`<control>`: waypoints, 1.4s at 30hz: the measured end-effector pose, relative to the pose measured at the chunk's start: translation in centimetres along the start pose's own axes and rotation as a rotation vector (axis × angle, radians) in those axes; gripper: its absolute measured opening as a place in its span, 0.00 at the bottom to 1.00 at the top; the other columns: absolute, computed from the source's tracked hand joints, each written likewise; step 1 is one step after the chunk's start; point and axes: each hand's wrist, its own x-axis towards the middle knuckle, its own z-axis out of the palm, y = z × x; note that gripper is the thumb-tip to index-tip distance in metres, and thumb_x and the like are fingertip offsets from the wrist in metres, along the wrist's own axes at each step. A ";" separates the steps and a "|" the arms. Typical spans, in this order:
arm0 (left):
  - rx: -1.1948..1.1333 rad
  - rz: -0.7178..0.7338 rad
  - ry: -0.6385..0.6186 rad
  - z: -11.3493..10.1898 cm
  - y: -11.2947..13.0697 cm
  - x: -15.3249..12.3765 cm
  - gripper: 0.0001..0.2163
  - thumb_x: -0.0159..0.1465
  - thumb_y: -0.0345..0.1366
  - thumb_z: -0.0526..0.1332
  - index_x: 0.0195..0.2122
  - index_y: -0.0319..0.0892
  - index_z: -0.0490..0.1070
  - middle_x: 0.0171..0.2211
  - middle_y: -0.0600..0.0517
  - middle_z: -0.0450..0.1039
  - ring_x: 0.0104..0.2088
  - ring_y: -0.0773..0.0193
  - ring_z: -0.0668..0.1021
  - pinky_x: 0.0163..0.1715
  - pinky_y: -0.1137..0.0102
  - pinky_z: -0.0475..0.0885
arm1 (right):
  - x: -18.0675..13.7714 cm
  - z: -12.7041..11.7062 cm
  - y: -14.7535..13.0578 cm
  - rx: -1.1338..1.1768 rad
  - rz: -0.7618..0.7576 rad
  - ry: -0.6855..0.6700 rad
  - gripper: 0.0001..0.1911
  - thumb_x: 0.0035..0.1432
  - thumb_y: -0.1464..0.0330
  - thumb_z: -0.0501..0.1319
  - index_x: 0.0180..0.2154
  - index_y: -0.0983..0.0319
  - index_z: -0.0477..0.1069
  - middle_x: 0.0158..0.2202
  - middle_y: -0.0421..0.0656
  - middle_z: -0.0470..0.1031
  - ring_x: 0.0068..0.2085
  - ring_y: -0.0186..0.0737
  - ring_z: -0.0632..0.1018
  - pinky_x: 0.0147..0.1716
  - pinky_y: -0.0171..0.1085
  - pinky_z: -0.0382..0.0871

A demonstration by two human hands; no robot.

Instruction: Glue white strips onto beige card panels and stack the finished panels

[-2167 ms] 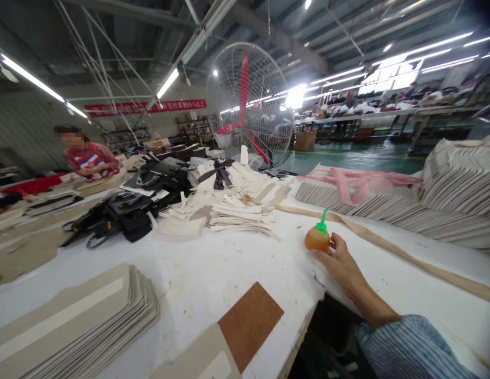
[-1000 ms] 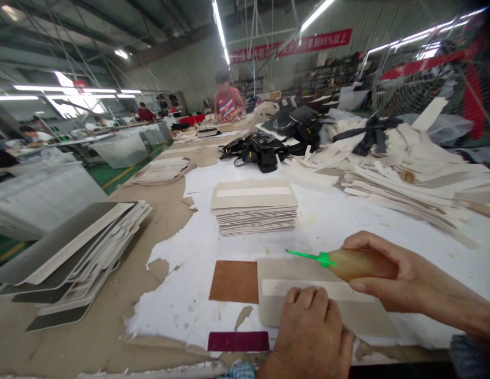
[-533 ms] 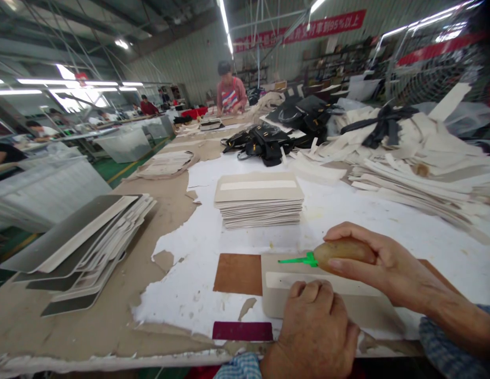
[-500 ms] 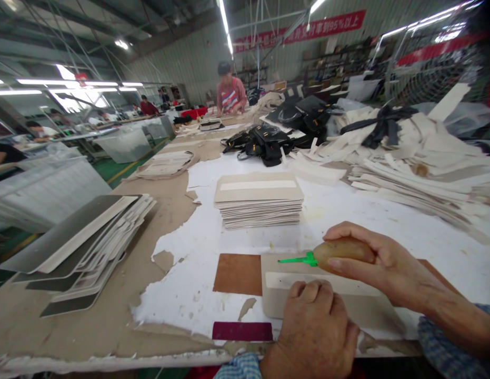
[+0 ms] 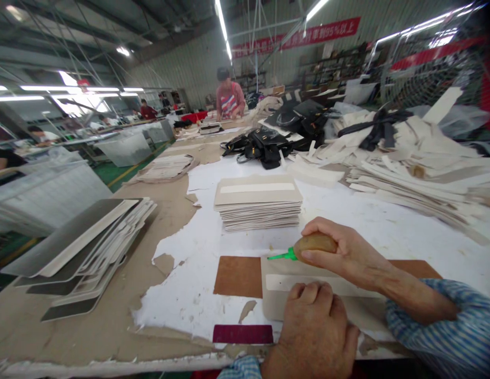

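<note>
My right hand grips an amber squeeze bottle lying on its side, its green nozzle pointing left over the far left corner of a beige card piece. That piece has a white strip along it and lies on a brown board. My left hand presses down on the near edge of the beige piece, fingers curled on it.
A neat stack of the same beige pieces sits just beyond. Fanned grey panels lie at left, loose cream pieces at right, black bags farther back. A person works at the table's far end. A maroon strip lies at the near edge.
My right hand picked up the bottle from the right side of the table, brought it over the beige piece, and has since slid it leftward along the piece. The left hand stays pressed down.
</note>
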 end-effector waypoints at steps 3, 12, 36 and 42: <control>0.002 0.007 -0.004 -0.1 0.0 0.0 0.14 0.77 0.48 0.62 0.46 0.41 0.77 0.48 0.48 0.80 0.49 0.54 0.79 0.51 0.56 0.76 | 0.6 0.2 -0.3 -0.022 -0.027 -0.034 0.20 0.52 0.49 0.66 0.39 0.57 0.76 0.35 0.42 0.79 0.35 0.48 0.77 0.37 0.44 0.69; 0.012 0.010 0.026 -0.3 0.0 0.1 0.14 0.77 0.48 0.62 0.45 0.42 0.77 0.46 0.49 0.80 0.47 0.55 0.79 0.48 0.58 0.76 | 1.5 0.6 -0.9 -0.109 -0.092 -0.090 0.17 0.54 0.53 0.62 0.40 0.57 0.75 0.35 0.43 0.79 0.36 0.47 0.77 0.38 0.44 0.68; -0.040 -0.032 -0.073 -1.0 0.2 0.2 0.15 0.77 0.49 0.64 0.50 0.41 0.77 0.52 0.47 0.80 0.52 0.51 0.80 0.55 0.54 0.79 | 3.6 -0.3 -3.6 -0.332 -0.113 -0.185 0.09 0.54 0.72 0.72 0.39 0.59 0.78 0.38 0.42 0.81 0.39 0.46 0.77 0.39 0.39 0.63; -0.038 -0.032 -0.062 -1.1 0.1 0.1 0.16 0.78 0.49 0.63 0.52 0.41 0.78 0.57 0.47 0.80 0.54 0.51 0.80 0.58 0.54 0.78 | 3.3 -1.0 -3.8 -0.353 -0.087 -0.202 0.09 0.55 0.72 0.71 0.40 0.59 0.78 0.39 0.43 0.82 0.39 0.46 0.78 0.39 0.40 0.65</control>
